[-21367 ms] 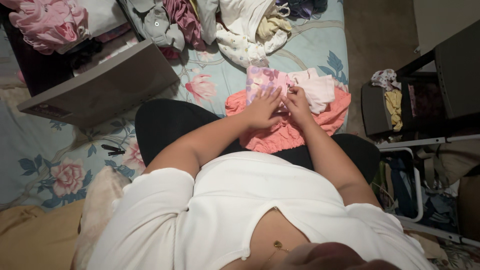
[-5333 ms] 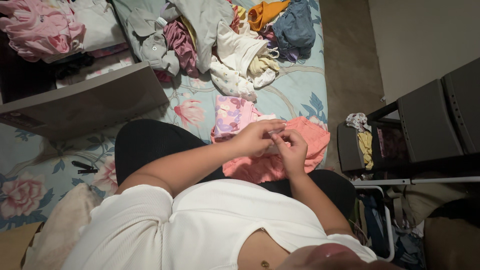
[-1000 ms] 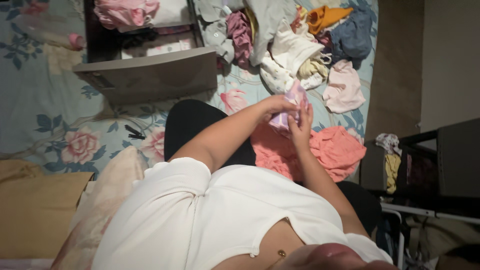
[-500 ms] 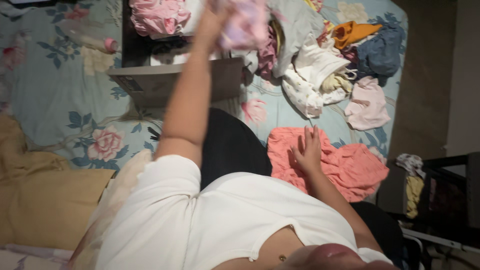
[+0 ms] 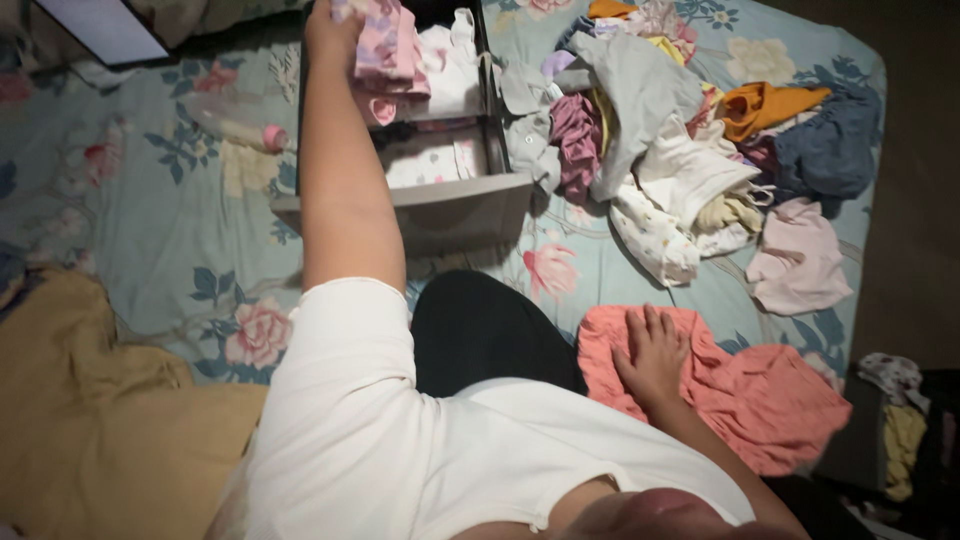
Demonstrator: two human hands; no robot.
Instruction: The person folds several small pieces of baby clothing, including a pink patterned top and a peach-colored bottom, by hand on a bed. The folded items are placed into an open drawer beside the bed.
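Two hands: your left hand (image 5: 335, 35) grips a folded pink garment (image 5: 385, 55) over the grey drawer (image 5: 450, 205); your right hand (image 5: 652, 352) rests, fingers spread flat, on the coral cloth (image 5: 760, 395).

Your left hand (image 5: 335, 30) is cut off by the top edge, so its grip on the folded pink garment (image 5: 385, 50) cannot be judged. The grey drawer (image 5: 440, 205) also runs past that edge, its back unseen. Your raised forearm hides the drawer's left part.

Heap of mixed clothes (image 5: 680, 130), floral bedsheet (image 5: 130, 200), baby bottle (image 5: 235, 125), mustard blanket (image 5: 90, 420)
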